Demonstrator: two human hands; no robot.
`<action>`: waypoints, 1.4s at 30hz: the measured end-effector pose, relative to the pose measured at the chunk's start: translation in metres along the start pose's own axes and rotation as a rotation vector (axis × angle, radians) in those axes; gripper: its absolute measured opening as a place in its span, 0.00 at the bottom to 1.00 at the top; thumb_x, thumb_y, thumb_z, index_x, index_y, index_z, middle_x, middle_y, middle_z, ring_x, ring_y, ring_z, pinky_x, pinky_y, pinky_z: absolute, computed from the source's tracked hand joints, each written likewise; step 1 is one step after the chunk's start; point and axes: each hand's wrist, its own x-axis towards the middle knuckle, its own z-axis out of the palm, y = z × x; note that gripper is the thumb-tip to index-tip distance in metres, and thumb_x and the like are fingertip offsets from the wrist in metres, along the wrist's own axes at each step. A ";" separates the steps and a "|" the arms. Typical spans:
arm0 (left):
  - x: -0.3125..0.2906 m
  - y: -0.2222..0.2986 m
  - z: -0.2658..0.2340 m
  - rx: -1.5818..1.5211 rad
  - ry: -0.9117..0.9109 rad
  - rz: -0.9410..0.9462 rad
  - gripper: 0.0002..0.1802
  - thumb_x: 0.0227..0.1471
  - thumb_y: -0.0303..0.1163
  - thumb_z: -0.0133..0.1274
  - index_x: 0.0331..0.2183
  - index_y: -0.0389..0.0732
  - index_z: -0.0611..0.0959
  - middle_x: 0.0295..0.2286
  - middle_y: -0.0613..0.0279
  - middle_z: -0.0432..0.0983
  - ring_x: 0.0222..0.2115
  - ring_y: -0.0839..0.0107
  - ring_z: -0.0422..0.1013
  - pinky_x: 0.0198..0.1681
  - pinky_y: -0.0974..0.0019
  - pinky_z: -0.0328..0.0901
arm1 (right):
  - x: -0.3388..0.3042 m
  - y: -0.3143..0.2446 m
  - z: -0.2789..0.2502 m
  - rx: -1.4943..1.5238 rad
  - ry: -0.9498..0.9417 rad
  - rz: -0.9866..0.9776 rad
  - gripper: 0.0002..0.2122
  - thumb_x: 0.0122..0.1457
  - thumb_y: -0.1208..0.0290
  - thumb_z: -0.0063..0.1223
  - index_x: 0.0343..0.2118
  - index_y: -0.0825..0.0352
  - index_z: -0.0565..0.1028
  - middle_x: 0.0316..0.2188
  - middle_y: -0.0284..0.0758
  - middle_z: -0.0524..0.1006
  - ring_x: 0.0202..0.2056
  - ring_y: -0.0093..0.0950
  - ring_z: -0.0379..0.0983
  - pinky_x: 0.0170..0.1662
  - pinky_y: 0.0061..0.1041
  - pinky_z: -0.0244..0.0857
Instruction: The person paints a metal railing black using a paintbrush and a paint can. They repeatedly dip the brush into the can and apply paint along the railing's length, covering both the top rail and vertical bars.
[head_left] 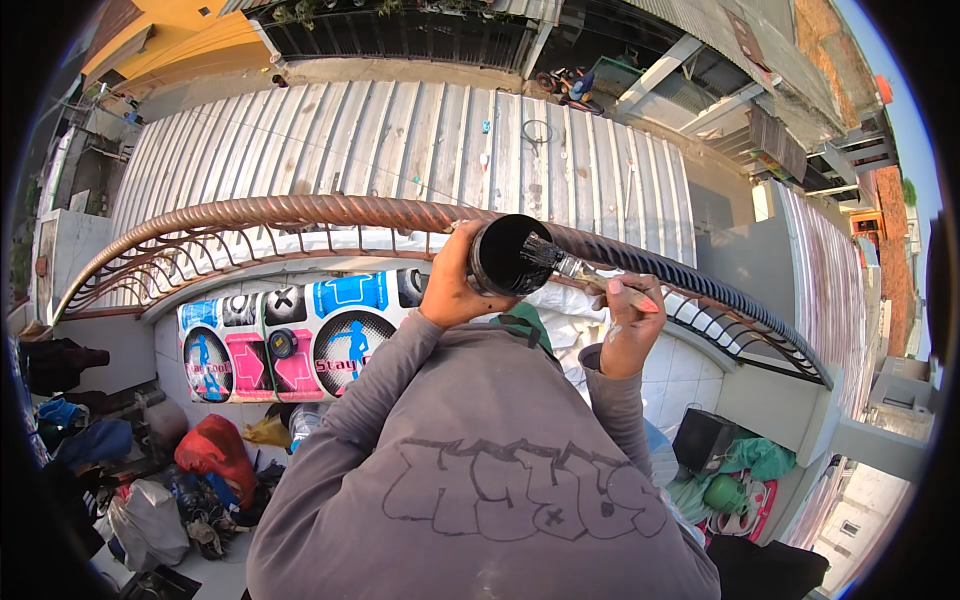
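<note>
Corrugated roofing (400,140) is being lit by sunlight beyond a curved balcony railing (252,247), while a motorbike (548,82) and a person in blue (582,86) are being seen in the street past the roof's far edge. Along the railing's top, a thick twisted handrail (690,275) is being shown in two colours, brown toward its left end and glossy black toward its right end. Near the handrail's middle, a round can (488,268) with a black inside is being held up by the left hand (450,280), whose fingers are being kept curled against the can's left side. A paintbrush (568,267) is being gripped by the right hand (630,318), with the fingers being pinched narrowly around the handle. Dark-coated bristles are being held at the can's mouth; whether its inner wall is being touched cannot be told. Pale smears are being displayed on the right hand. Below the railing, a printed mat (290,311) in blue, pink and white is being displayed along the left part of the balcony floor's (690,388) outer edge. Toward the floor's left edge, a red bag (213,447) and a white sack (150,525) are being crowded by other bundles. Near the floor's right edge, a black box (703,440) is being flanked by green cloth (758,455).
</note>
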 end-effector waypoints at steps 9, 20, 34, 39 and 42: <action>0.002 0.001 0.003 -0.019 -0.015 -0.010 0.55 0.27 0.37 0.79 0.56 0.37 0.69 0.48 0.49 0.74 0.50 0.53 0.73 0.54 0.55 0.67 | 0.006 -0.003 -0.001 0.211 0.024 0.176 0.09 0.62 0.69 0.61 0.37 0.67 0.73 0.29 0.33 0.77 0.28 0.27 0.79 0.30 0.22 0.70; 0.004 0.001 0.006 -0.034 0.057 -0.006 0.54 0.27 0.36 0.79 0.56 0.37 0.69 0.48 0.51 0.75 0.48 0.56 0.75 0.53 0.56 0.69 | 0.026 0.005 -0.028 0.232 0.176 0.203 0.10 0.62 0.67 0.60 0.39 0.65 0.73 0.32 0.36 0.80 0.30 0.28 0.80 0.27 0.23 0.71; 0.056 -0.038 -0.035 0.061 0.206 -0.047 0.53 0.30 0.36 0.78 0.56 0.35 0.68 0.46 0.50 0.76 0.47 0.59 0.76 0.51 0.59 0.70 | 0.133 -0.008 -0.058 -0.985 -0.297 -0.172 0.11 0.66 0.65 0.55 0.35 0.69 0.74 0.27 0.43 0.81 0.31 0.41 0.81 0.33 0.34 0.71; 0.056 -0.059 -0.043 0.037 0.259 -0.083 0.51 0.30 0.36 0.78 0.55 0.35 0.69 0.44 0.51 0.77 0.44 0.61 0.77 0.47 0.60 0.71 | 0.134 -0.008 -0.049 -1.057 -0.407 -0.171 0.10 0.64 0.65 0.56 0.35 0.67 0.76 0.29 0.41 0.81 0.32 0.43 0.79 0.36 0.35 0.70; 0.051 -0.065 -0.041 0.062 0.295 -0.088 0.48 0.31 0.37 0.78 0.52 0.34 0.71 0.43 0.52 0.77 0.42 0.63 0.77 0.46 0.62 0.71 | 0.113 -0.018 -0.063 -1.091 -0.443 -0.123 0.09 0.63 0.67 0.59 0.34 0.68 0.76 0.30 0.41 0.82 0.30 0.39 0.79 0.34 0.32 0.71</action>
